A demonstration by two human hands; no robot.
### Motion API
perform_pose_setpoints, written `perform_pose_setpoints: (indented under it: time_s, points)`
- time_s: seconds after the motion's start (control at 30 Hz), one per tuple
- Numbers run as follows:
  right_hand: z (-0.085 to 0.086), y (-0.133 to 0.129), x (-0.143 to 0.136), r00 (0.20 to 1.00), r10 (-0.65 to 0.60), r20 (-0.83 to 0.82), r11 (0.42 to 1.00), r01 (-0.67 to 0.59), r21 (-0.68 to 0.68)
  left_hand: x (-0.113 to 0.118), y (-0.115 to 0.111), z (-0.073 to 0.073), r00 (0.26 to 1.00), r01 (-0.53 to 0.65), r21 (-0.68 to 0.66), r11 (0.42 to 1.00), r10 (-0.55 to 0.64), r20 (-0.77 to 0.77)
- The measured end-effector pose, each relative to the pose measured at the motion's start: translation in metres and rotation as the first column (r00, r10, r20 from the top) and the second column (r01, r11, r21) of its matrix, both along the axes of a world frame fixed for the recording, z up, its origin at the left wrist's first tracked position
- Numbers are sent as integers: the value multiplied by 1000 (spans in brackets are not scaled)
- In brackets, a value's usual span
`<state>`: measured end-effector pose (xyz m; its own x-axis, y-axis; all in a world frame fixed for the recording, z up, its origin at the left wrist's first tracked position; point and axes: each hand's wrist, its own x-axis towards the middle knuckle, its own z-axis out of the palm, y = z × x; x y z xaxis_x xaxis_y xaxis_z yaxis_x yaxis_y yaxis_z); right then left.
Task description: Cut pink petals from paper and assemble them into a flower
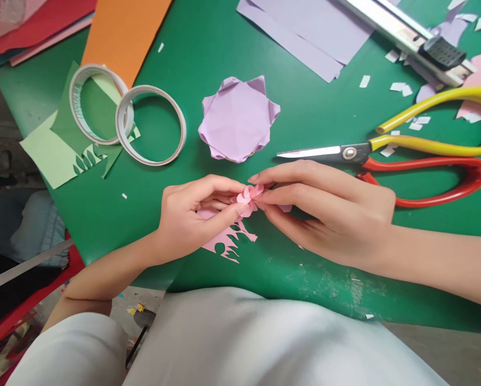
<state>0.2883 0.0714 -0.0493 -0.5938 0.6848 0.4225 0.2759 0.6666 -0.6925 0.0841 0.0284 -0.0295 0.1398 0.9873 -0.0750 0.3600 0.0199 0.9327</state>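
So the left hand (198,214) has a small, layered pink paper flower (247,199) pinched between thumb and fingers, and the right hand (324,212) is pinching its other side. Flower's right between them, over the green counter (144,214), toward the front edge. Jagged pink paper scrap (222,241) just beside the left hand. Farther out: folded lilac paper shape (239,120), yellow-and-red-handled metal scissors (350,153) beyond the right hand, two white tape rings (180,128) nearer the counter's left edge.

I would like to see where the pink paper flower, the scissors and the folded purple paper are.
Pink paper flower (247,198), head view: petals.
Scissors (349,154), head view: pivot screw.
Folded purple paper (239,120), head view: flat centre.
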Motion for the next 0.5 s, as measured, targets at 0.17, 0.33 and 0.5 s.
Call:
perform_pose_setpoints:
  time_s: [0.17, 0.33, 0.5]
  points:
    - [0, -1, 1, 999, 37, 3, 999, -37, -11, 0, -1, -1, 1000, -4, 1, 1000, 4, 15]
    - [0, 0, 1, 999, 43, 2, 998, -43, -45, -2, 0, -2, 999, 14, 0, 1000, -14, 50]
    - [1, 4, 2, 999, 25, -34, 994, -28, -104, -8, 0, -5, 989, 42, 10, 999, -43, 143]
